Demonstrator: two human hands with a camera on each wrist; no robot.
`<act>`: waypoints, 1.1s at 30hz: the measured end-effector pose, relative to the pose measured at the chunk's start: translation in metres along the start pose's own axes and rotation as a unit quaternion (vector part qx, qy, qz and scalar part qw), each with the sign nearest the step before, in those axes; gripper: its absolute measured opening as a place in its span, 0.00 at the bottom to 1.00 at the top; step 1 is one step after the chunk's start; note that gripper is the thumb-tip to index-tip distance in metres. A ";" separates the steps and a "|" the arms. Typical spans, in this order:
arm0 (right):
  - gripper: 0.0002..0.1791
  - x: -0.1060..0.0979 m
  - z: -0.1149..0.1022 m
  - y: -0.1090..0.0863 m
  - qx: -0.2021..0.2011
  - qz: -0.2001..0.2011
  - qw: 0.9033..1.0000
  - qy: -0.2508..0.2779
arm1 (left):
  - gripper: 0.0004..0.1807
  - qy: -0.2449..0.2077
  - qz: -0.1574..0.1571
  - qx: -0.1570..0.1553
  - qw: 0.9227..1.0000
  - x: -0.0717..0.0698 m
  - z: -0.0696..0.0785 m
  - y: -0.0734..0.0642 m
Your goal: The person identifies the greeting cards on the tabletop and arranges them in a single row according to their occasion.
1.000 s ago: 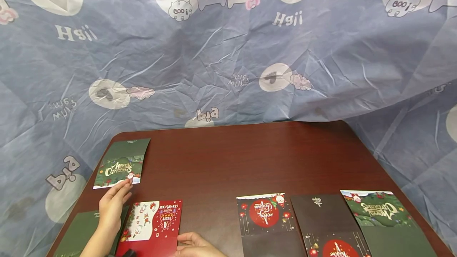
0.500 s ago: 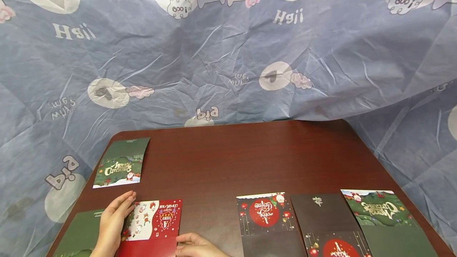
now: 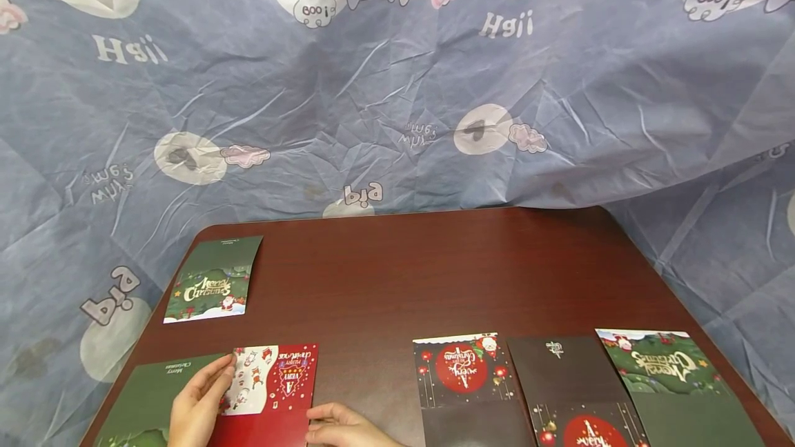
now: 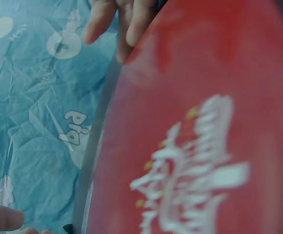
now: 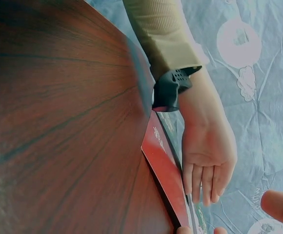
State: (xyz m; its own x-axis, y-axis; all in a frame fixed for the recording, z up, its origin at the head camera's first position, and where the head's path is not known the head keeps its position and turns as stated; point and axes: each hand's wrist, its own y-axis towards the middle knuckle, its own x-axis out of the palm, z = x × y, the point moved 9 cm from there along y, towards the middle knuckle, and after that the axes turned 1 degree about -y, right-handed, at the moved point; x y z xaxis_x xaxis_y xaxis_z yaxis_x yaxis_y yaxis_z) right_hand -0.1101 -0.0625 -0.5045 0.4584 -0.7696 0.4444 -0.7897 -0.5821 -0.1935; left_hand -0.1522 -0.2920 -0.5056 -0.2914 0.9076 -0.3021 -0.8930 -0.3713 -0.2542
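A: L hand status?
B: L hand (image 3: 200, 399): fingers straight, close tog., tips at L edge of red card (image 3: 295, 378).
A: & R hand?
B: R hand (image 3: 348, 426): fingers loosely apart, tips at the card's R edge.
A: So card's btwn them?
B: Yep, on the table (image 3: 373, 281), near side. Far half w/ pics & upside-down "A Very Merry Christmas", near half plain red.
A: On the L wrist?
B: Blk device (image 5: 171, 90), just below a beige sleeve (image 5: 166, 34).
A: Nearby?
B: Green card (image 3: 155, 385) L of red one, partly behind L hand; can't tell if they touch. Another, the "Merry Christmas" card (image 3: 211, 288), is farther back, far L.
A: R side?
B: Row of 3: blk card (image 3: 456, 371), dark card (image 3: 568, 381), then R-hand green card (image 3: 671, 371).
A: Bkgd?
B: Wrinkled blue sheet (image 3: 323, 88) w/ cartoon prints.
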 end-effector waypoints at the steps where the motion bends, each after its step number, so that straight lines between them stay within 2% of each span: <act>1: 0.25 0.000 0.000 0.000 -0.001 0.000 1.000 -0.003 | 0.28 0.009 0.008 0.005 1.000 0.000 0.001 -0.002; 3: 0.25 0.000 0.000 0.000 0.000 0.001 1.000 -0.006 | 0.26 0.027 0.024 0.020 0.999 -0.002 0.001 -0.007; 8: 0.24 -0.001 0.002 -0.001 0.009 0.006 1.000 -0.003 | 0.23 0.050 0.060 0.033 0.996 -0.005 -0.002 -0.018; 16: 0.24 -0.001 0.002 0.000 0.012 0.005 1.000 -0.004 | 0.23 0.081 0.097 0.014 0.992 -0.006 -0.007 -0.033; 22: 0.22 -0.001 0.000 -0.001 0.010 0.011 1.000 -0.020 | 0.21 0.104 0.139 0.037 0.984 -0.010 -0.004 -0.040; 27: 0.21 -0.001 0.000 -0.001 0.011 0.011 1.000 -0.023 | 0.19 0.087 0.146 0.043 0.984 -0.011 -0.006 -0.039; 30: 0.21 -0.001 0.001 -0.001 0.010 0.013 1.000 -0.026 | 0.22 0.088 0.138 0.034 0.986 -0.011 -0.009 -0.037; 33: 0.21 -0.001 0.000 -0.001 0.008 0.013 1.000 -0.024 | 0.23 0.084 0.142 0.024 0.986 -0.012 -0.011 -0.036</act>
State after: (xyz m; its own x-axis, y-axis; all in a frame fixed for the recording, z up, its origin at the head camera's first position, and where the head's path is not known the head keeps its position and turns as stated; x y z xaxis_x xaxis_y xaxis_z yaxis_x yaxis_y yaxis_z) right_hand -0.1098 -0.0612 -0.5053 0.4570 -0.7963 0.3962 -0.7952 -0.5654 -0.2192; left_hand -0.1126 -0.2919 -0.5028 -0.4745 0.7220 -0.5035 -0.8001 -0.5922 -0.0953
